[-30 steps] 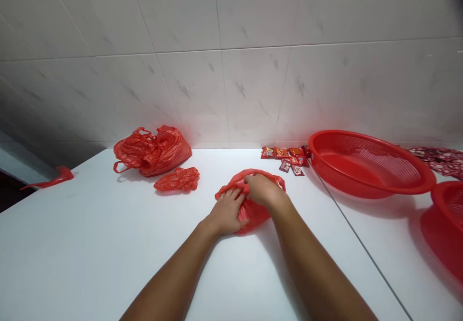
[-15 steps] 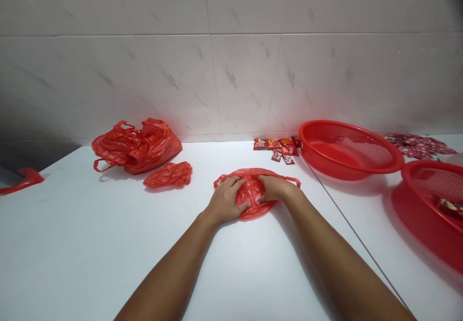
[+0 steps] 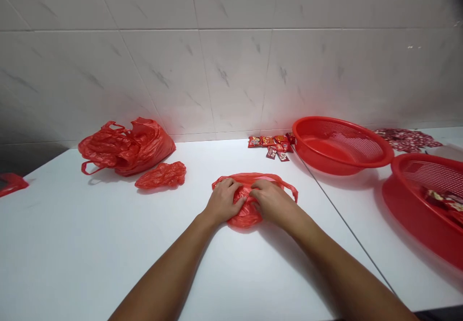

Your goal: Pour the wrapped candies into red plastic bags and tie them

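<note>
"On the white table (image 3: 108, 248), front & ctr, what's there?"

"A red bag (image 3: 245, 219), lying low, loose handle out to the R. L hand (image 3: 223, 201) is on its L side, R hand (image 3: 271, 202) on its R, fingertips near each other over the mid."

"Grip?"

"Both w/ bent fingers touching the plastic. Can't tell if either is pinching it."

"Other stuff?"

"Back L, a big red bag (image 3: 150, 147), w/ a small red bag (image 3: 162, 175) just in front, to its R. Back, by the wall (image 3: 231, 84), red packets (image 3: 267, 142) beside a red basket (image 3: 320, 160). Far R, 2nd basket (image 3: 405, 215) w/ wrapped bits (image 3: 446, 201) inside; too small to ID."
</note>
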`<move>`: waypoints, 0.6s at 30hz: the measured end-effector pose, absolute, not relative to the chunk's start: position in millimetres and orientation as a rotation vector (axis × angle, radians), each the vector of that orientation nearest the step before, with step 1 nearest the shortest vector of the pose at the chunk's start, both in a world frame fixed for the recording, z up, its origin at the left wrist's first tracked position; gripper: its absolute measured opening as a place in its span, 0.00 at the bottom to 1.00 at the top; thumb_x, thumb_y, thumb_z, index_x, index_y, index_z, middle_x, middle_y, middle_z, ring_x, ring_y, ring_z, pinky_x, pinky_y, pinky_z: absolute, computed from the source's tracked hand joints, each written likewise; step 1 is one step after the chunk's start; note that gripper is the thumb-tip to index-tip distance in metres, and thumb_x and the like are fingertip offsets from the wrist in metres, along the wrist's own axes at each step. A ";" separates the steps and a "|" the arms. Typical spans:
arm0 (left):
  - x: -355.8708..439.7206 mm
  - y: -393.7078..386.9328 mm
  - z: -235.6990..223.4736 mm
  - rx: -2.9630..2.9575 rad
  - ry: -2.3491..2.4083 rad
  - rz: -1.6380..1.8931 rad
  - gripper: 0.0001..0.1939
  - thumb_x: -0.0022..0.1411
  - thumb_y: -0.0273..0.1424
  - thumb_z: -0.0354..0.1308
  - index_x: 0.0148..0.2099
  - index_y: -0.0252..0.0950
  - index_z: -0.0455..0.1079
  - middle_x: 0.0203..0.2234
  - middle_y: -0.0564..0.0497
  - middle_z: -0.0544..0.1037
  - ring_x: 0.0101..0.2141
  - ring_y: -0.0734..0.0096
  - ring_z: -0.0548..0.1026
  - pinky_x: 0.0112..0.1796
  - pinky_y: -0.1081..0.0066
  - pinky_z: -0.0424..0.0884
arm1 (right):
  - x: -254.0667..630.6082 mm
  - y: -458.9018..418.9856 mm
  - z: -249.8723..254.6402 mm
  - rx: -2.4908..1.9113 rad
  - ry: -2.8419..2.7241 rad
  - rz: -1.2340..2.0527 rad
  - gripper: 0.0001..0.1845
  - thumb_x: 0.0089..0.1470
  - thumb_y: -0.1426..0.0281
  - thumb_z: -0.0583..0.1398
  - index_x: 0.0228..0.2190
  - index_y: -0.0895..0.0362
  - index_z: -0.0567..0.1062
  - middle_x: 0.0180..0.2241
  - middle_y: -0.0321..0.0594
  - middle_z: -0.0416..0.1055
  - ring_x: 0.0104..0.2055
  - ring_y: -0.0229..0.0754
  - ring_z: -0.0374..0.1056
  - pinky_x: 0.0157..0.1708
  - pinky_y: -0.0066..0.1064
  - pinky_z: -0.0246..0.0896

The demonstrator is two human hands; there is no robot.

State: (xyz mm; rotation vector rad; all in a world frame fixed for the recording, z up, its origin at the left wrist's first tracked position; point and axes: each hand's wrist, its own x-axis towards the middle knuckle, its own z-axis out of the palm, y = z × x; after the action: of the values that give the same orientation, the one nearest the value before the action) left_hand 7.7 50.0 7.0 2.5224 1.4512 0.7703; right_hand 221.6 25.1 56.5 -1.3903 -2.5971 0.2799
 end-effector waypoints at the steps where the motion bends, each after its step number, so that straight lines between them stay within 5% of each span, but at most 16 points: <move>1: 6.7 49.7 8.2 2.521 1.438 0.750 0.16 0.66 0.37 0.61 0.53 0.36 0.75 0.45 0.44 0.76 0.47 0.55 0.74 0.52 0.52 0.72 | 226.0 31.4 52.2 -1.435 -2.557 0.365 0.17 0.60 0.76 0.61 0.49 0.57 0.82 0.58 0.52 0.73 0.53 0.52 0.73 0.48 0.36 0.69; 4: 6.5 48.9 13.2 2.534 1.360 0.664 0.19 0.63 0.39 0.65 0.53 0.36 0.76 0.44 0.44 0.74 0.47 0.54 0.73 0.51 0.53 0.73 | 243.9 43.9 39.9 -1.658 -2.394 0.703 0.49 0.52 0.63 0.70 0.71 0.47 0.60 0.75 0.52 0.45 0.60 0.57 0.69 0.47 0.41 0.71; 7: 8.8 48.8 17.0 2.550 1.283 0.596 0.24 0.59 0.42 0.69 0.54 0.37 0.76 0.44 0.44 0.73 0.48 0.53 0.72 0.51 0.52 0.74 | 257.8 47.5 33.9 -1.766 -2.383 0.868 0.67 0.45 0.58 0.73 0.75 0.38 0.43 0.77 0.50 0.30 0.67 0.63 0.62 0.51 0.47 0.70; 14: 1.0 55.5 11.0 2.523 1.290 0.700 0.43 0.54 0.45 0.74 0.68 0.39 0.65 0.65 0.38 0.65 0.65 0.43 0.63 0.62 0.44 0.68 | 256.8 53.5 27.3 -1.845 -2.311 0.972 0.79 0.43 0.53 0.74 0.75 0.54 0.30 0.77 0.53 0.32 0.75 0.61 0.48 0.66 0.49 0.57; 18: 0.1 58.4 10.0 2.575 1.369 0.898 0.31 0.61 0.35 0.68 0.65 0.37 0.67 0.64 0.39 0.70 0.66 0.45 0.63 0.65 0.43 0.65 | 260.8 60.8 19.2 -1.883 -2.245 0.936 0.73 0.48 0.52 0.72 0.76 0.56 0.33 0.77 0.54 0.32 0.76 0.60 0.45 0.67 0.47 0.56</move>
State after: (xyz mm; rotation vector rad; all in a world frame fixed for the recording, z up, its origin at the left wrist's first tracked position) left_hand 0.1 58.4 10.0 2.5746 1.3690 0.8983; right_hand 260.8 60.8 19.2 -1.8835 -2.2450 0.9357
